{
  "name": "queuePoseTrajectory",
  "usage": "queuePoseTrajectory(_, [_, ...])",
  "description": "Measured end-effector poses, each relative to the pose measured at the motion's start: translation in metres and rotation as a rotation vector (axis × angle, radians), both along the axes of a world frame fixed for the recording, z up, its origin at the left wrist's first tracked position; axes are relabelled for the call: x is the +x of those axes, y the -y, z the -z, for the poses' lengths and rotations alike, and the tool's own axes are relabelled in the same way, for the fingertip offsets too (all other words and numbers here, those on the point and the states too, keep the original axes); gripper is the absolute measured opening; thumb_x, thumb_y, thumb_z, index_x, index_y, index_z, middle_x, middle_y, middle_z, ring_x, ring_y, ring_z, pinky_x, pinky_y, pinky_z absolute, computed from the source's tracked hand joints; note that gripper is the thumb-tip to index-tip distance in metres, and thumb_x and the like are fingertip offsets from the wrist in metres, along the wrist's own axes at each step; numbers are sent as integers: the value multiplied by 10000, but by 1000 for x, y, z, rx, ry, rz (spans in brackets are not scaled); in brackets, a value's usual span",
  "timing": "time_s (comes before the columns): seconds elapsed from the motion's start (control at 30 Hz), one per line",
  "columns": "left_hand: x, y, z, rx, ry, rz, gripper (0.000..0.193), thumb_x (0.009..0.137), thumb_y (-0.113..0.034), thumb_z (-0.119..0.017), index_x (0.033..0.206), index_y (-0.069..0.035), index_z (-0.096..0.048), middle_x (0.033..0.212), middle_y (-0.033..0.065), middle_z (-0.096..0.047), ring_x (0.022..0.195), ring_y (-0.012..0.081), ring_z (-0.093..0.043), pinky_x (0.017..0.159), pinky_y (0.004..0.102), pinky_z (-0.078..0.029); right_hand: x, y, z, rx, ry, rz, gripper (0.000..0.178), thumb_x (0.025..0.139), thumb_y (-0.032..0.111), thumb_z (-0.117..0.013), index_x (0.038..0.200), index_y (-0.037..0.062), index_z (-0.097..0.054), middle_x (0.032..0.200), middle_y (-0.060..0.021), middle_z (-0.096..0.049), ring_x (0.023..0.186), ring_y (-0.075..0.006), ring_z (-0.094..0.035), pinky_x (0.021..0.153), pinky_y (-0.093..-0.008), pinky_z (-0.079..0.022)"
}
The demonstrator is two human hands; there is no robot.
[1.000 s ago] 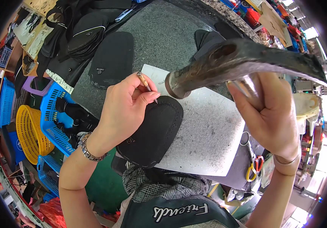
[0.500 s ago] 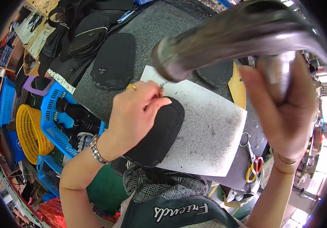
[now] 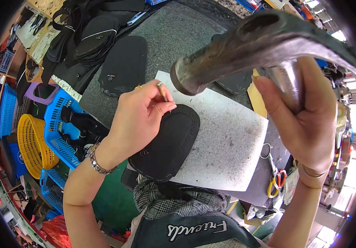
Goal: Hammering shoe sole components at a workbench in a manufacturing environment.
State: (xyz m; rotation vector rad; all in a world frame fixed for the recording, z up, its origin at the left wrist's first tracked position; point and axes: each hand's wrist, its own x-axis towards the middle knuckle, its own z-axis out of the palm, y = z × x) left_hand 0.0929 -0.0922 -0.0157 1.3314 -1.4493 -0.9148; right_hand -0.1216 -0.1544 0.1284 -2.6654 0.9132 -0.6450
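My right hand (image 3: 310,128) grips the metal handle of a large, worn hammer (image 3: 235,53), raised in front of the worktop. Between the thumb and fingers of my left hand (image 3: 136,120) is a small metal punch (image 3: 162,90), its top end showing and its tip at the upper left edge of a black oval pad (image 3: 170,144). A row of small holes runs along the pad's edge. Under the pad lies a speckled white board (image 3: 231,144). The hammer head hangs right of the punch, apart from it.
Another black pad (image 3: 124,64) lies at the far left of the grey worktop (image 3: 176,33), and one more (image 3: 235,80) is partly behind the hammer. Scissors (image 3: 274,177) rest at the right. Blue baskets (image 3: 58,124) and a yellow basket (image 3: 33,144) stand at the left.
My left hand has shifted slightly left and down with the punch, which shows more plainly. The hammer has moved a little right and down, and its motion blur has gone.
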Motion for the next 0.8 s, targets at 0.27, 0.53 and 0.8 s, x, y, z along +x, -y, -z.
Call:
queuePoseTrajectory(0.27, [4,0,-6,105,-567,-110,84,924,-17,-523,956,-9,-446,812,83,-597,776,142,-632,674,265,-538,-7,-7,16,189,-313,-41,306,790,37,-622,1082,4,-538,782,-177,-564,661,-393,-527,620,-436,-428])
queuePoseTrajectory(0.53, [-7,-76,-36,-25,342,53,182,866,-13,-564,1016,-23,-460,768,106,-488,637,211,-544,498,299,-433,-56,-25,52,259,-230,180,284,793,16,-600,1061,0,-511,766,-236,-588,710,-438,-575,604,-479,-455])
queuePoseTrajectory(0.8, [-24,-98,-29,-91,882,347,530,749,-142,-695,1235,8,-545,747,60,-449,672,195,-530,511,289,-449,-90,-54,94,158,-349,219,383,792,79,-636,1128,-45,-501,996,-249,-570,856,-409,-592,697,-439,-505])
